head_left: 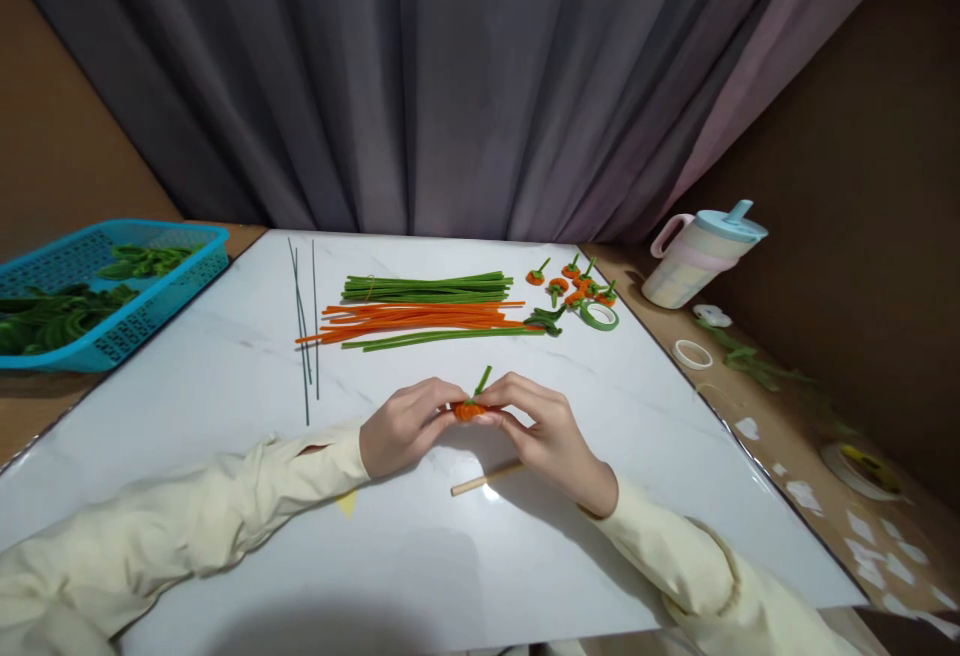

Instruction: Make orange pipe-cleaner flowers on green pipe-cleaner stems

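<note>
Both of my hands meet over the middle of the white board (225, 376). My left hand (405, 426) and my right hand (544, 431) pinch a small orange pipe-cleaner coil with a green stem (471, 406) between their fingertips. The green stem sticks up between the two hands. A short wooden stick (484, 479) lies on the board just under my right hand. Behind the hands lie a bundle of orange pipe cleaners (420, 319) and bundles of green pipe cleaners (427, 288).
Thin dark wires (306, 336) lie left of the bundles. Several finished orange coils (577, 281) and a green tape roll (598, 315) sit at the back right. A blue basket (150, 296) with green pieces stands far left. A lidded cup (701, 256) and tape rings sit on the right.
</note>
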A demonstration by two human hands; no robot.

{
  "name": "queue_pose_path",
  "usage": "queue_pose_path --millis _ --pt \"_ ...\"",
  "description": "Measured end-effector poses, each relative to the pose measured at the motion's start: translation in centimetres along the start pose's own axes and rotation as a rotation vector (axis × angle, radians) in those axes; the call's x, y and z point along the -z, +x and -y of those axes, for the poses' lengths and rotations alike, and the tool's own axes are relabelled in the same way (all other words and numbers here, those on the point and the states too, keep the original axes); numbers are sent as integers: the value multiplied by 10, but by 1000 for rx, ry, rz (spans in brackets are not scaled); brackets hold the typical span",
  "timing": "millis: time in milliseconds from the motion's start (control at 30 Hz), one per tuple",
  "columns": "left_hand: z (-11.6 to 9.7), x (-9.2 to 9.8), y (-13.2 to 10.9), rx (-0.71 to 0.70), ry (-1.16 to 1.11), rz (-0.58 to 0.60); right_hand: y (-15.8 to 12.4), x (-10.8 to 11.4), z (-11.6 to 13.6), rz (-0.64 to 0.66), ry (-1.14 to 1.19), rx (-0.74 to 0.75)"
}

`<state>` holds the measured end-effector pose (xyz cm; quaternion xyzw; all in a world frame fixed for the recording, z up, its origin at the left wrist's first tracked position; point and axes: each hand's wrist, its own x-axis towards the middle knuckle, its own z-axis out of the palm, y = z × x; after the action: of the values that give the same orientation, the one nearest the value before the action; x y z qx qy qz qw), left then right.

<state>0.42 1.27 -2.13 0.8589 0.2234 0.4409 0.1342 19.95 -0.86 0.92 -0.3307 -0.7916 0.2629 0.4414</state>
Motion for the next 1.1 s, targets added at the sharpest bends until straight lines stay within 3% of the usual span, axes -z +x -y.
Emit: queue_pose_path --millis 200,333,467,600,833,967,1100 --pt "2 -1 -2 -42 -13 19 -4 -3 -4 2 -36 71" --pt "0 -1 1 58 -31 26 -1 -1 -2 3 -40 64" --pt "-4 1 9 236 -84 92 3 2 0 -12 41 -169" --pt "-5 5 14 280 -157 187 6 2 -2 8 262 -445" --pt "-2 5 11 310 -163 235 9 6 0 81 462 -643" --pt "-2 4 13 416 -219 260 8 4 0 65 406 -629" --pt "-5 4 17 552 -292 268 4 -1 0 52 135 -427"
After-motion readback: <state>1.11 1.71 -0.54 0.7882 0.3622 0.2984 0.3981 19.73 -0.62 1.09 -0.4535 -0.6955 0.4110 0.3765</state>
